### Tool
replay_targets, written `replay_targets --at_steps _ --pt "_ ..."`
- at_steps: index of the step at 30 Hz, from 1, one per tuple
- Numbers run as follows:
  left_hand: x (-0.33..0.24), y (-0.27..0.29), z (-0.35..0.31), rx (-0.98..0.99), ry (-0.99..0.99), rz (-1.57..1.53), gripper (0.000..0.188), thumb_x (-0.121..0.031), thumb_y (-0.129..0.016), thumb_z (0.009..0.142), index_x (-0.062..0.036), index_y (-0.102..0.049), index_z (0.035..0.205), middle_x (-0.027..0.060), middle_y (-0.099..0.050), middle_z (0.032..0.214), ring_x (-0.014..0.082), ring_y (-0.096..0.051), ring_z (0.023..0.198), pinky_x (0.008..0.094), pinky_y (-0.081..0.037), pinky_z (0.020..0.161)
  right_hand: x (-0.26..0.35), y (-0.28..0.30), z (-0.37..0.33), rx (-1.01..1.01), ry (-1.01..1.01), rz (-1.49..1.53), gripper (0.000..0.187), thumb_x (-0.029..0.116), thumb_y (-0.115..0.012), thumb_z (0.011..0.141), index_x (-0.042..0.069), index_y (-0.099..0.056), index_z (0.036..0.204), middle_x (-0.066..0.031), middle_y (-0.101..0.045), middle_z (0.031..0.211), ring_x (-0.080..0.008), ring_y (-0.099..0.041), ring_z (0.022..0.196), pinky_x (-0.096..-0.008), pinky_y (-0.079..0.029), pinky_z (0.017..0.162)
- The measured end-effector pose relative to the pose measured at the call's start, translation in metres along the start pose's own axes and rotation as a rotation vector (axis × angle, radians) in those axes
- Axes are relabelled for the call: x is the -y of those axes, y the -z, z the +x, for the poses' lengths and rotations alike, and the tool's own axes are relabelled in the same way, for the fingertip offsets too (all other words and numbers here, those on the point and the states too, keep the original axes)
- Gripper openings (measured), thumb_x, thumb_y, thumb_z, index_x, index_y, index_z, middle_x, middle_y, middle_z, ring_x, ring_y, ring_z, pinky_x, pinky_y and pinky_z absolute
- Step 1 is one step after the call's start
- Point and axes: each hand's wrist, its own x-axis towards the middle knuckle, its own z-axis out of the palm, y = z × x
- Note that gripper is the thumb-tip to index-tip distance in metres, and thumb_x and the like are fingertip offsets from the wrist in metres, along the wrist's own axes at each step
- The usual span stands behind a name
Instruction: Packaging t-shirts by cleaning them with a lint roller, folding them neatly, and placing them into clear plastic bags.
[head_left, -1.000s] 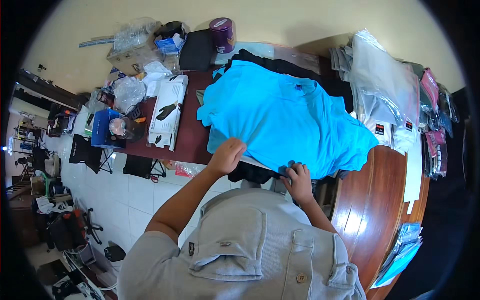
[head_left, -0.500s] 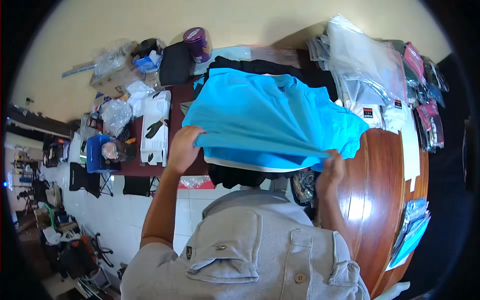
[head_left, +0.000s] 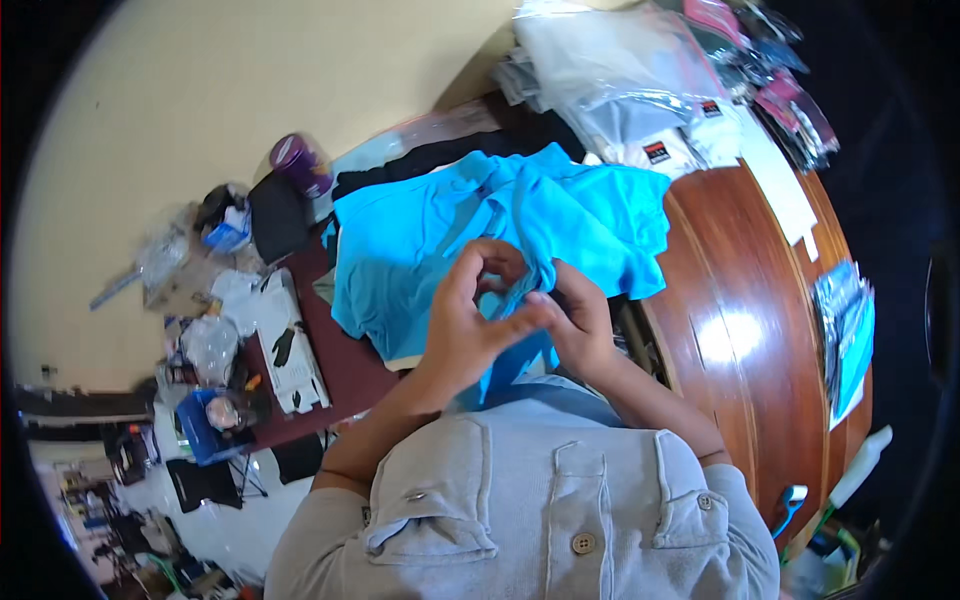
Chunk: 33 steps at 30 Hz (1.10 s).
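Note:
A bright blue T-shirt [head_left: 400,240] lies rumpled over a pile of folded dark clothing [head_left: 440,160]. Part of it is lifted toward my chest and bunched into a narrow fold. My left hand [head_left: 468,325] is closed round this fold, its thumb pointing right. Close beside it, my right hand [head_left: 585,320] pinches the same gathered cloth from the other side. The fingertips of both hands nearly meet, and some are hidden by the fabric. Below the hands, a loose end of blue cloth hangs down.
A glossy wooden table [head_left: 740,410] curves along the right, bearing blue packaged garments [head_left: 845,335]. Behind are clear plastic bags [head_left: 620,60] and white folded shirts [head_left: 660,150]. At left stand a purple canister [head_left: 300,165], a white glove box [head_left: 290,350] and a blue bin [head_left: 205,425].
My hands were wide apart, stretching the shirt's near edge. Now they are together in front of my chest, bunching the cloth. The whole view has tilted and swung to the right.

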Motion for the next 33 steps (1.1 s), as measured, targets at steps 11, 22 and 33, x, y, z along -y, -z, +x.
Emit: replay_targets --at_steps 11,22,33 --pt "0.023 0.051 0.054 0.098 -0.225 0.234 0.024 -0.016 -0.068 0.091 -0.0088 -0.053 0.109 0.0056 -0.059 0.087 0.0132 -0.055 0.075 0.0301 -0.044 0.065 0.063 0.191 -0.112 -0.187 -0.328 -0.672 0.019 0.013 -0.07 0.087 0.006 -0.059 0.101 -0.0068 -0.058 0.079 -0.0164 -0.059 0.07 -0.0363 -0.045 0.06" --pt "-0.128 -0.035 0.128 0.405 -1.436 0.759 0.022 -0.016 -0.068 0.08 -0.0035 -0.059 0.096 0.0114 -0.056 0.072 0.0262 -0.054 0.06 0.0327 -0.041 0.056 0.208 0.195 -0.363 -0.874 -0.579 -1.442 0.022 0.008 -0.066 0.067 0.001 -0.065 0.088 -0.0114 -0.062 0.078 -0.0289 -0.059 0.077 -0.0345 -0.045 0.068" --pt "-0.107 -0.253 0.161 0.207 -0.855 0.597 0.028 -0.031 -0.058 0.092 -0.0042 -0.061 0.097 0.0074 -0.06 0.083 0.0178 -0.058 0.079 0.0308 -0.049 0.074 0.206 0.278 -0.525 -1.398 -0.242 -1.662 0.024 0.024 -0.05 0.096 0.001 -0.058 0.098 -0.0057 -0.053 0.086 -0.014 -0.052 0.076 -0.0276 -0.043 0.068"
